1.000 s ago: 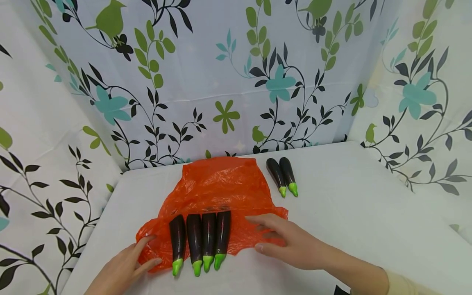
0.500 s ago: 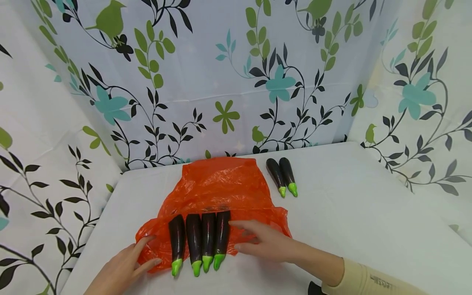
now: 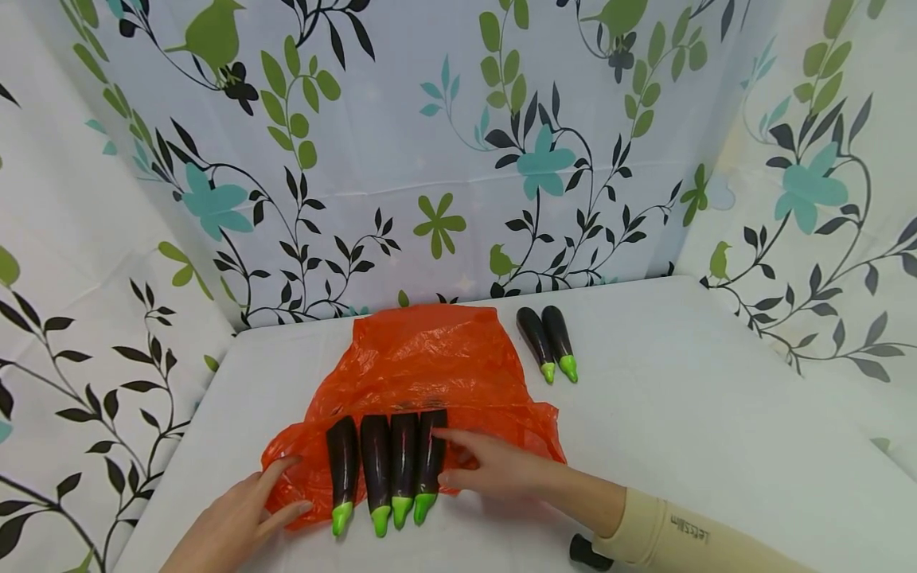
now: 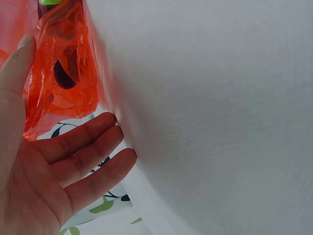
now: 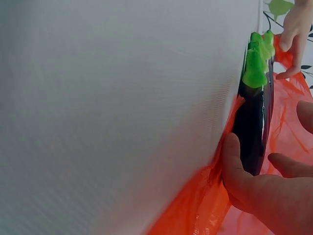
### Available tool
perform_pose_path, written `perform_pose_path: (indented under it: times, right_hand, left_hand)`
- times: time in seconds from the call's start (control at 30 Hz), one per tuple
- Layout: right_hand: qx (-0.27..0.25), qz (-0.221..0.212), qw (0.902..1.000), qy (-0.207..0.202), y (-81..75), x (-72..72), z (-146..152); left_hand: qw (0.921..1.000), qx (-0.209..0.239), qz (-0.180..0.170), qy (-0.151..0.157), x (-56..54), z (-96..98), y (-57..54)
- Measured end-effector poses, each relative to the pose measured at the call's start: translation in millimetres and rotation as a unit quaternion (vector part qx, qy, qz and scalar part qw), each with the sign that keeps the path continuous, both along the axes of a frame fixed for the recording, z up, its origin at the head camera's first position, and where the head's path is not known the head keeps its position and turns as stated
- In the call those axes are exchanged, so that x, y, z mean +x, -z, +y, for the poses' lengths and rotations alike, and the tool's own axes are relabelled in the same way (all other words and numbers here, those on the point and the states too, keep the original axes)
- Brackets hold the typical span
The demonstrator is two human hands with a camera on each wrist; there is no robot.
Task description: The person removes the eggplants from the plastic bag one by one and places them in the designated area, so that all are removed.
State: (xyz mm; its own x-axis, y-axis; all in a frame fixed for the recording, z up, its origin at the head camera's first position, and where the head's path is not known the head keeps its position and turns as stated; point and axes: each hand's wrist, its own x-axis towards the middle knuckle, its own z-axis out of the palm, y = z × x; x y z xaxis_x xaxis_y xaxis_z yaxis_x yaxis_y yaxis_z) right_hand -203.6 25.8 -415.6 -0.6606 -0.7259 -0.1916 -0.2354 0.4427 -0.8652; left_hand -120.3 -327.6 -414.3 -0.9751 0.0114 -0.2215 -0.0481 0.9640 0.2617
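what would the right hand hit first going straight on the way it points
Likely the rightmost front eggplant; the right hand seems right at it, though exact contact is unclear.

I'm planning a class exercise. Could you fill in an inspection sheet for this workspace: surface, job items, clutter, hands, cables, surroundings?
Surface: white table.
Job items: four eggplants side by side on an orange-red plastic bag, green ends toward the person; two more eggplants on the table, right of the bag.
Clutter: dark object by the right sleeve, unidentifiable.
Left hand: fingers spread at the bag's left side.
Right hand: at the rightmost of the four; no firm grip evident.
Cables: nothing seen.
Surroundings: leaf-and-bird patterned fabric behind and on both sides.
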Motion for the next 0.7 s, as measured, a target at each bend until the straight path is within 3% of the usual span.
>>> perform_pose_path:
  times: [0.2,0.5,0.7]
  right_hand:
    - [0.013,0.007,0.9999,0.006,-1.1,-0.2,-3]
    - [0.061,0.044,0.9967,-0.031,-0.6,-6.9,-10]
    - [0.087,0.067,0.9933,-0.035,0.6,-8.9,-12]
  left_hand:
    - [1.0,0.0,0.004,0.003,-0.8,-0.4,0.0]
    - [0.9999,-0.005,-0.009,0.003,-1.5,-2.4,1.0]
    - [1.0,-0.007,-0.003,0.005,-1.9,-1.4,1.4]
